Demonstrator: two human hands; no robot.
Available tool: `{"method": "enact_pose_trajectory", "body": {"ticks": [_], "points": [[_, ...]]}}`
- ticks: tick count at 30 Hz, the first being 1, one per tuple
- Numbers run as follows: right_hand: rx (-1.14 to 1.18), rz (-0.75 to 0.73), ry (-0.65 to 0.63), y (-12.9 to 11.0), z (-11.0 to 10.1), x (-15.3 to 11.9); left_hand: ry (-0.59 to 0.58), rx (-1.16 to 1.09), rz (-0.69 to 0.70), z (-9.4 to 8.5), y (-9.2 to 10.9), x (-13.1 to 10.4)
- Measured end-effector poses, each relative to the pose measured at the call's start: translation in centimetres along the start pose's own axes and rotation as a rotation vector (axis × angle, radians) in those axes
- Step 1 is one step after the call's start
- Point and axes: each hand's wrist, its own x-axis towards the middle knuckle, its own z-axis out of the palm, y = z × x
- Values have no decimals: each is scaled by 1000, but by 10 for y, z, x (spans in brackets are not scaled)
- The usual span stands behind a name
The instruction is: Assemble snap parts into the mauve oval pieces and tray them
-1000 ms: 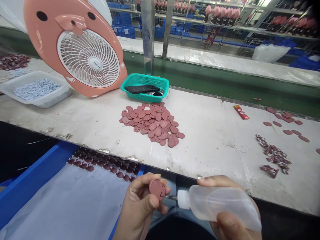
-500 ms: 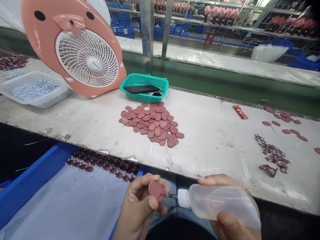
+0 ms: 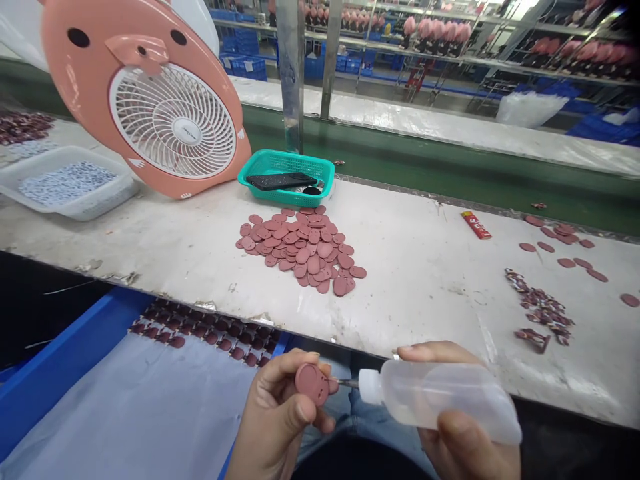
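My left hand [image 3: 280, 407], low in the middle of the view, pinches a reddish-brown oval disc [image 3: 311, 385] with small holes. My right hand [image 3: 463, 433] is wrapped round a translucent white squeeze bottle [image 3: 445, 399], tipped on its side. The thin metal nozzle [image 3: 347, 383] of the bottle points left and its tip is at the disc's right edge; whether it touches cannot be made out. Beyond my hands, a pile of similar discs [image 3: 313, 250] lies on the white table [image 3: 410, 287].
A pink fan [image 3: 175, 120] stands behind a white tray [image 3: 75, 183] of small pieces. A green basket [image 3: 285, 193] holds a black phone-like object. Small brown parts [image 3: 543, 307] and a red packet [image 3: 476, 225] lie right. A blue crate [image 3: 85, 347] with rows of parts sits below.
The bottle's nozzle has shifted slightly up along the disc, toward its upper right edge. The disc is turned a little in my left hand. The whole view has moved slightly.
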Motion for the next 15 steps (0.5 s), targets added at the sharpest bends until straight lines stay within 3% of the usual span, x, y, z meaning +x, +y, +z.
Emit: {"method": "enact_pose_trajectory", "body": {"ticks": [6,12,15], "points": [[64,-5,-58,4,0,3,-14,5,-8,0,0,1],[100,168,18,0,5,0,-10,-1,-2,-2,-2,2],[231,321,-5,0,-1,13,1,-17,2,-2,-2,5]]}}
